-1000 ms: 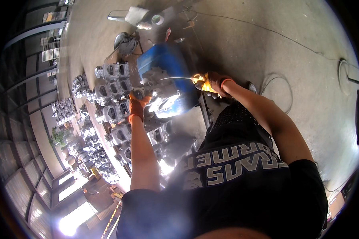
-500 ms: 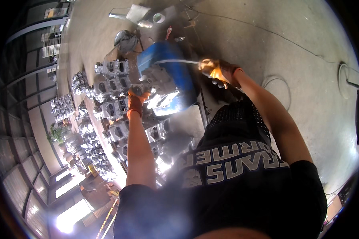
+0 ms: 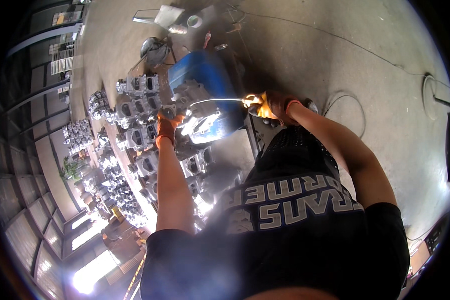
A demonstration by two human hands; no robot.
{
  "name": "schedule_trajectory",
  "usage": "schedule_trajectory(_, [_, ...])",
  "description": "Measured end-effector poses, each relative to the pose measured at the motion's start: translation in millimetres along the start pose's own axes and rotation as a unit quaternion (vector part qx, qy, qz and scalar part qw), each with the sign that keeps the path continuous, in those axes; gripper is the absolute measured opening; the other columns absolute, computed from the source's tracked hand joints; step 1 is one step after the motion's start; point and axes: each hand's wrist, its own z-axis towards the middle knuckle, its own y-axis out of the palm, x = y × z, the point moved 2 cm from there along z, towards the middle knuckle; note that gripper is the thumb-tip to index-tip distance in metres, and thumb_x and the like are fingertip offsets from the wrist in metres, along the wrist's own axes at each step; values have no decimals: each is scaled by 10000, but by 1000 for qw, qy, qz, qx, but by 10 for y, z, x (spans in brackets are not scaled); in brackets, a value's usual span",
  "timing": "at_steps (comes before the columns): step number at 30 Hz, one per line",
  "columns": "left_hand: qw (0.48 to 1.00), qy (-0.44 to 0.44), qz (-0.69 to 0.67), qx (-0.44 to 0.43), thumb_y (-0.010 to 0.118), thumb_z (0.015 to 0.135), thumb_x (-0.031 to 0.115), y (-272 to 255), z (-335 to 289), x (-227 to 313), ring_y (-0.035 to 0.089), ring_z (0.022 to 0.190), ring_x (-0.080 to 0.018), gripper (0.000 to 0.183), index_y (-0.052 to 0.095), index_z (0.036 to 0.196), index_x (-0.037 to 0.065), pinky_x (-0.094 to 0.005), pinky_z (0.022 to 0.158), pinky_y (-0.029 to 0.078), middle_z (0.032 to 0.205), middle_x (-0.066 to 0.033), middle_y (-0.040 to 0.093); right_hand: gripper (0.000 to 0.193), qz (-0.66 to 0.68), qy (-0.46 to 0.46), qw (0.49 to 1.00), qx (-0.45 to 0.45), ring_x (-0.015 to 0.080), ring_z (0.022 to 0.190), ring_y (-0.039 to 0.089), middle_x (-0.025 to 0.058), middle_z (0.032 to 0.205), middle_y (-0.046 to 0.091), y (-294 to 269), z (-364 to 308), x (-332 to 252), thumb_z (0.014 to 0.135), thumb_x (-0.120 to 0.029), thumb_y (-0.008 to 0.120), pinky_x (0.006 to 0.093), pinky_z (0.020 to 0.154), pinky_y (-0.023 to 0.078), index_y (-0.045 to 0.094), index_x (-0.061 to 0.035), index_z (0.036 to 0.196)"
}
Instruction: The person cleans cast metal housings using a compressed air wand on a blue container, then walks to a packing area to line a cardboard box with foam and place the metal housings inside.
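Note:
A grey metal casting (image 3: 191,92) with openings rests against a blue plastic drum (image 3: 222,80) in front of me. My left hand (image 3: 167,126), in an orange glove, grips the casting's left side. In my right hand (image 3: 269,107), also gloved, is a thin bent metal rod (image 3: 217,99), its fingers closed round the handle end. Leftward from that hand the rod reaches over the casting, its tip curving down at the casting's upper face. I cannot tell whether the tip touches it. Bright glare covers the casting's near side.
Several similar castings (image 3: 135,107) stand in rows to the left, and more (image 3: 194,165) lie nearer my body. Tape (image 3: 194,21) and other small items lie on the floor beyond the drum. A cable (image 3: 325,34) crosses the floor at the far right, near a loose loop of hose (image 3: 362,107).
My right hand has come nearer to my body, bringing the rod from over the drum's top down to the casting. My left hand stays on the casting.

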Motion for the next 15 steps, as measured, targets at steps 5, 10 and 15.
schedule_trajectory(5, [988, -26, -149, -19, 546, 868, 447, 224, 135, -286, 504, 957, -377, 453, 538, 1104, 60, -567, 763, 449, 1063, -123, 573, 291, 235, 152, 960, 8, 226, 818, 585, 108, 998, 615, -252, -207, -191, 858, -250, 564, 291, 724, 476, 553, -85, 1097])
schedule_trajectory(10, [947, -68, -312, -25, 537, 877, 446, 142, 209, -666, 504, 937, -386, 435, 546, 1095, 69, -555, 748, 449, 1072, -116, 573, 302, 57, 160, 983, -73, 210, 914, 609, 71, 1071, 628, -365, -458, -929, 883, -249, 547, 283, 790, 465, 555, -96, 1143])
schedule_trajectory(15, [966, -54, -249, -41, 630, 778, 345, 141, 83, -172, 543, 916, -307, 441, 529, 1090, 51, -488, 755, 469, 1043, -111, 593, 305, 122, 148, 981, -5, 216, 815, 624, 85, 1013, 649, -270, -264, -337, 876, -242, 587, 279, 728, 489, 579, -142, 1164])
